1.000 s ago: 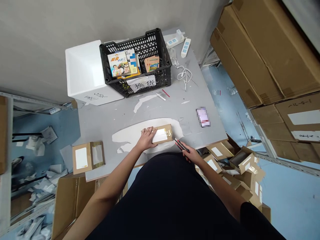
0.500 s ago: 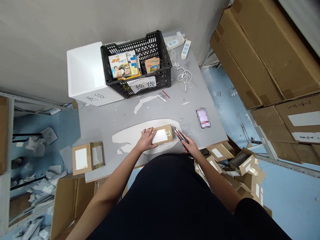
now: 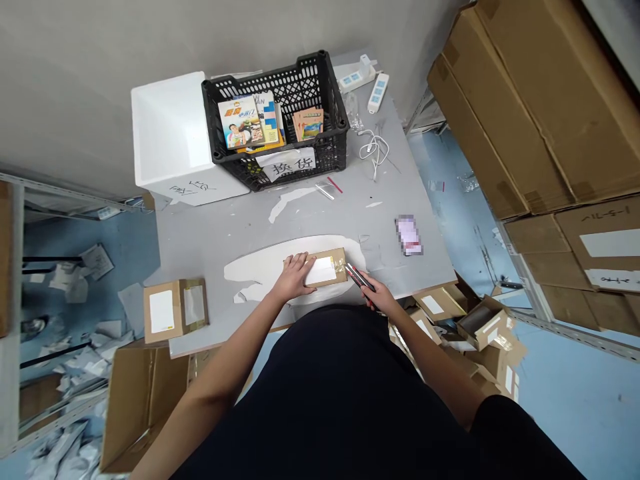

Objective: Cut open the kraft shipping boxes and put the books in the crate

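A small cardboard box (image 3: 325,268) with a white label and clear tape lies on a white worn patch of the grey table (image 3: 330,217). Gripping its left end is my left hand (image 3: 295,275), fingers over the top and thumb along the near side. My right hand (image 3: 376,293) is closed around a black and red box cutter (image 3: 361,277). The cutter's tip points at the taped right end of the box, close to its edge; whether it touches I cannot tell.
A black crate (image 3: 280,127) of books and a white bin (image 3: 175,140) stand at the back. On the table are a second cardboard box (image 3: 175,310), a phone (image 3: 409,235), a white cable (image 3: 374,150) and power strips (image 3: 379,93). Opened boxes (image 3: 480,327) pile up right of the table.
The box cutter's tip has shifted slightly nearer the box's right end. My left hand keeps its hold on the box. The whole view has moved a little.
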Tool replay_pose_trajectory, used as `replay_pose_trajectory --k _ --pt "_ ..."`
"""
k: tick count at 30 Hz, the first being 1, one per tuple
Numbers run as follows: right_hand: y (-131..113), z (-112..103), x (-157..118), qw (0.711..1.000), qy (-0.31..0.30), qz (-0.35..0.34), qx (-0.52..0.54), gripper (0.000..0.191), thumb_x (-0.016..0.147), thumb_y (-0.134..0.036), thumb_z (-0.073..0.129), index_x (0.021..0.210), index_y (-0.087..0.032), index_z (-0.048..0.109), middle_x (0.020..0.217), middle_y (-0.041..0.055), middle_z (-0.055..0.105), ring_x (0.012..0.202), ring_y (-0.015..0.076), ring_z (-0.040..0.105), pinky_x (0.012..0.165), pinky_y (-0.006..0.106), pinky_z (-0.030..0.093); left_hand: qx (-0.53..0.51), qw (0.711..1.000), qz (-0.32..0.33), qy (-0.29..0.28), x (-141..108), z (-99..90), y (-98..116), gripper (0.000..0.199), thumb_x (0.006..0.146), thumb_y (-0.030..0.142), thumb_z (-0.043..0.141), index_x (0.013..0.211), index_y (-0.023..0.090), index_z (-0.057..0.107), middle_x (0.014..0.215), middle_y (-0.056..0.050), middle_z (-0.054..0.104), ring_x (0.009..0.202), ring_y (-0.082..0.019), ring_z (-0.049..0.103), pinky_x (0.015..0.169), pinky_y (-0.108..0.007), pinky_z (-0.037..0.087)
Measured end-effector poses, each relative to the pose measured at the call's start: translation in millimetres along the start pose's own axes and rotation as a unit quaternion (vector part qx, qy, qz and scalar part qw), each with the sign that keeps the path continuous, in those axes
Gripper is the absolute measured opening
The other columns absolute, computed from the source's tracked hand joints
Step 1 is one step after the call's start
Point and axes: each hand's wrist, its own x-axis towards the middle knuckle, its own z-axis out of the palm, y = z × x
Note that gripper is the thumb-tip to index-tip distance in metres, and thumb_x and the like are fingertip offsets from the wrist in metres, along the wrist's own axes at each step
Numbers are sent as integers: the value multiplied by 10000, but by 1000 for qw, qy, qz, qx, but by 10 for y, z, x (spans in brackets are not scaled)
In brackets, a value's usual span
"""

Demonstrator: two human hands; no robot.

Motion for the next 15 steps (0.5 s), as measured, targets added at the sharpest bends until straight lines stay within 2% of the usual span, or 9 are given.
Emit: replay_pose_trajectory --k 8,15 --pt "69 -39 -88 999 -21 1 -39 618 870 -312 508 1469 -343 358 686 -54 557 423 61 469 355 157 391 -6 1000 -8 -8 1 0 7 989 659 511 719 1488 192 283 1508 -212 308 1382 -406 260 1105 -580 170" --pt "56 -94 -194 997 -25 4 -72 618 887 -308 499 1480 -362 333 676 -48 565 419 68 472 354 162 380 -1 1000 5 -1 -9 18 -11 998 654 525 723 1480 157 300 1504 -226 304 1388 -387 253 1123 -557 154"
